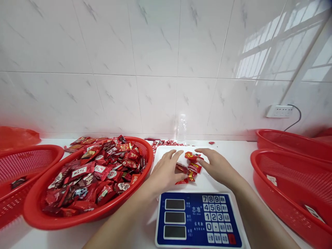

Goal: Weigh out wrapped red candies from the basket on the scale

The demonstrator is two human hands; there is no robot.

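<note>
Several red-wrapped candies (pixel 195 167) lie on the white pan (pixel 207 186) of a digital scale, some with gold print. My left hand (pixel 166 169) is over the pan's left side, with its fingers apart and its thumb beside the nearer candies. Across from it, my right hand (pixel 218 166) reaches in from the right, thumb and forefinger spread next to a red and gold candy (pixel 190 156). Both hands are open around the small group; their other fingers are partly hidden. The scale's blue panel (pixel 197 221) with keys and dark displays faces me.
Left of the scale stands a red basket (pixel 149 152) heaped with wrapped candies. Another red basket (pixel 55 152) is at far left, and two more red baskets (pixel 256 155) are at right. A clear bottle (pixel 182 128) stands by the tiled wall, near a socket strip (pixel 279 111).
</note>
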